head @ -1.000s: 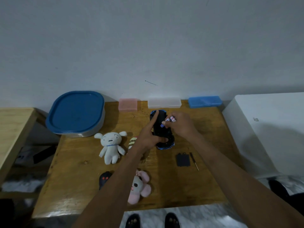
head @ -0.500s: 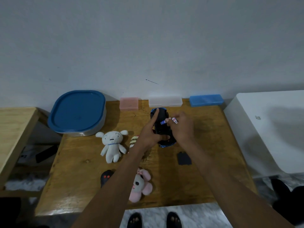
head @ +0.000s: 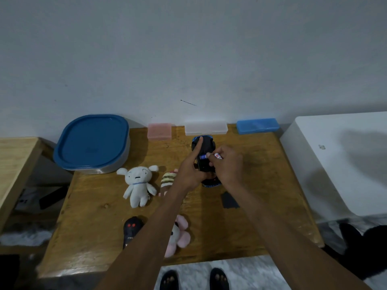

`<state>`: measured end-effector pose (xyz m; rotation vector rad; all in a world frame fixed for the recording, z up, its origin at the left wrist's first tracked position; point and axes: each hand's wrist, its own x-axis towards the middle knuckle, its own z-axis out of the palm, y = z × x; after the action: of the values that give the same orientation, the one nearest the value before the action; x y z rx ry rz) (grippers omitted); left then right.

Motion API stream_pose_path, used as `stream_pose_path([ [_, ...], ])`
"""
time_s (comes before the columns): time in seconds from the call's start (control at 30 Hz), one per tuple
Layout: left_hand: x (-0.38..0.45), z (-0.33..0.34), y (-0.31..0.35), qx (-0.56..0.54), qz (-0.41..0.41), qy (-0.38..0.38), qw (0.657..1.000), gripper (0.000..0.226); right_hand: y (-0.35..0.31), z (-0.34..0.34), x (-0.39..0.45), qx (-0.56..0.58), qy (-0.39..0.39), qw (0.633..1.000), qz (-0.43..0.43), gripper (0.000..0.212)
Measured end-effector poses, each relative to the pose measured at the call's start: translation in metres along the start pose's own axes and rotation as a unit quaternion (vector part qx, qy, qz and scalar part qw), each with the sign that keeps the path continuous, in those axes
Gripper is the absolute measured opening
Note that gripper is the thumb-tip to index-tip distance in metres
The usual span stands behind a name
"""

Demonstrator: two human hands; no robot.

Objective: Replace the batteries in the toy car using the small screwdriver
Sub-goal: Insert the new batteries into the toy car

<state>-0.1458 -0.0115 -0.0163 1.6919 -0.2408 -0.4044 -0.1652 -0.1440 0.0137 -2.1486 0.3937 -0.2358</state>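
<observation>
The black and blue toy car [head: 206, 147] lies upside down on the wooden table [head: 261, 164], near the back. My left hand [head: 189, 170] grips its left side, forefinger stretched along the underside. My right hand [head: 227, 167] pinches a small battery [head: 217, 156] at the car's open compartment, where a blue battery [head: 203, 157] shows. The black battery cover [head: 230, 200] lies on the table in front of the car, partly under my right forearm. The screwdriver is hidden from view.
A blue-lidded container [head: 92, 143] stands back left. Pink [head: 159, 131], clear [head: 205, 127] and blue [head: 257, 126] boxes line the wall. A white plush [head: 137, 185], a striped plush [head: 167, 180], a pink plush [head: 180, 235] and a black remote [head: 132, 231] lie left. A white box [head: 339, 164] stands right.
My right hand with the battery has moved closer over the car's compartment. The screwdriver seen beside the cover a second ago is now hidden by my right forearm.
</observation>
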Motion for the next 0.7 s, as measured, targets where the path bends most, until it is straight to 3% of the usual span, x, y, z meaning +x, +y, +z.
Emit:
stream_pose_path([
  [0.43, 0.003, 0.003, 0.000, -0.004, 0.009, 0.017, 1.000, 0.109, 0.006, -0.007, 0.009, -0.015, -0.016, 0.998, -0.054, 0.020],
  [0.6, -0.004, -0.001, -0.006, -0.002, -0.013, 0.004, 1.000, 0.109, 0.010, -0.016, 0.013, 0.001, -0.092, 0.996, -0.011, 0.021],
  [0.7, -0.002, -0.004, -0.001, -0.014, -0.028, 0.009, 0.999, 0.113, 0.008, -0.025, 0.019, 0.052, -0.060, 0.995, 0.057, 0.029],
])
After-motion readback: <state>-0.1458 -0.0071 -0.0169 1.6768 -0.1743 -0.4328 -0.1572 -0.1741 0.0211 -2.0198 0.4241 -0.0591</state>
